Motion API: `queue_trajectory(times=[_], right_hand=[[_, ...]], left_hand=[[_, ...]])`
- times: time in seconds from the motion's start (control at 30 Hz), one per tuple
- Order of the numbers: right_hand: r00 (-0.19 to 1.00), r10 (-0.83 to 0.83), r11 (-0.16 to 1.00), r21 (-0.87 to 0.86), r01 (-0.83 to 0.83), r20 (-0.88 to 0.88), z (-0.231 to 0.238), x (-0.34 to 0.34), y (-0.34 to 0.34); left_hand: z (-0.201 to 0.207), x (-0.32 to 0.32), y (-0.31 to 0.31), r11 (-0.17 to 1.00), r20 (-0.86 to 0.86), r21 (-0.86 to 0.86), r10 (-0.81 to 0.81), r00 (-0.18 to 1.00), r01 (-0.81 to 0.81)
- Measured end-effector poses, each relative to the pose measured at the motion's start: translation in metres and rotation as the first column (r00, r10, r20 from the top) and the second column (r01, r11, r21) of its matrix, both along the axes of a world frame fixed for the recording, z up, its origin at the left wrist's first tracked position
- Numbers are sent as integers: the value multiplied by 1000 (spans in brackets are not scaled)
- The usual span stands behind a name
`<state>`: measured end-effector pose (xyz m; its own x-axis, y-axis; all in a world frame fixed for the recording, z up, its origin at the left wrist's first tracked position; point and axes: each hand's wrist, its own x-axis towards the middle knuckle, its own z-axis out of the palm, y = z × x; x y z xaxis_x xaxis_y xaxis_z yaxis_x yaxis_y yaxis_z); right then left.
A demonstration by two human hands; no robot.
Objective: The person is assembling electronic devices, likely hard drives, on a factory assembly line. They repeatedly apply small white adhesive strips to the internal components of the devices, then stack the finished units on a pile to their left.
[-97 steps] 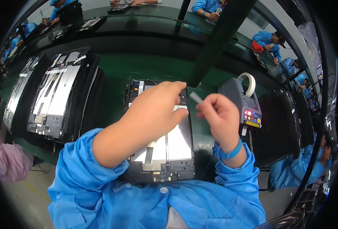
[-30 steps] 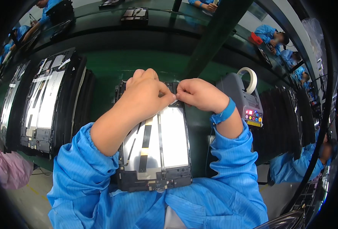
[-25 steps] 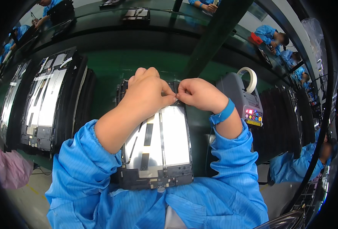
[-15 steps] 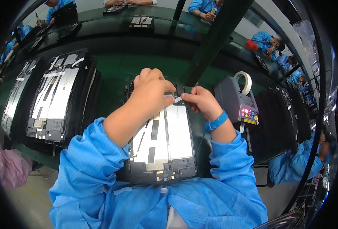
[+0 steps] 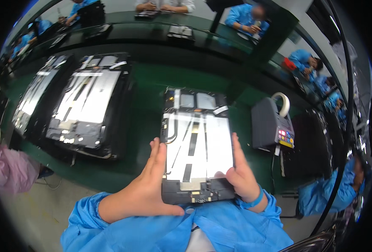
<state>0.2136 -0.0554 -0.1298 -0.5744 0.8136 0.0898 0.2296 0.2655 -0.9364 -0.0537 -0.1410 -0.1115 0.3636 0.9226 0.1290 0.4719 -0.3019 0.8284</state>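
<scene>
An opened tablet [image 5: 199, 145] with a bright silver battery area, dark strips and black ends lies in front of me. My left hand [image 5: 146, 185] is along its left edge, fingers stretched out, with the thumb near the front edge. On the right edge is my right hand [image 5: 244, 176], its fingers along the side and its thumb over the face near the lower corner. Between them, my two hands hold the tablet by its sides. A short white tape strip [image 5: 221, 110] sits at the upper right of the tablet.
Two stacks of similar opened tablets, a nearer one [image 5: 81, 101] and a farther one [image 5: 39, 94], stand at left. A grey tape dispenser [image 5: 265, 122] with a white roll is at right, beside dark stacked panels [image 5: 306, 143]. A dark post [image 5: 274, 33] rises behind; people work around.
Both hands have come away from the white tape strip at the tablet's upper end and moved down to its sides. The strip now lies at the upper right. The view has shifted.
</scene>
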Motion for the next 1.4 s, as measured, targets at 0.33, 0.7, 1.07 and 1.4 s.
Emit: queue_trajectory(times=[0.33, 0.7, 1.07, 1.4], right_hand=[[857, 461, 887, 98, -451, -232, 81, -181, 52], [915, 391, 914, 76, -399, 99, 72, -165, 62], [919, 363, 912, -142, -384, -150, 51, -34, 20], [947, 219, 959, -128, -254, -233, 45, -28, 34]], left_hand=[[87, -151, -12, 924, 291, 100, 328, 899, -369], [55, -76, -23, 429, -103, 858, 682, 724, -283], [-90, -11, 108, 718, -85, 122, 695, 714, -685], [-68, -11, 33, 857, 175, 245, 422, 890, -454]])
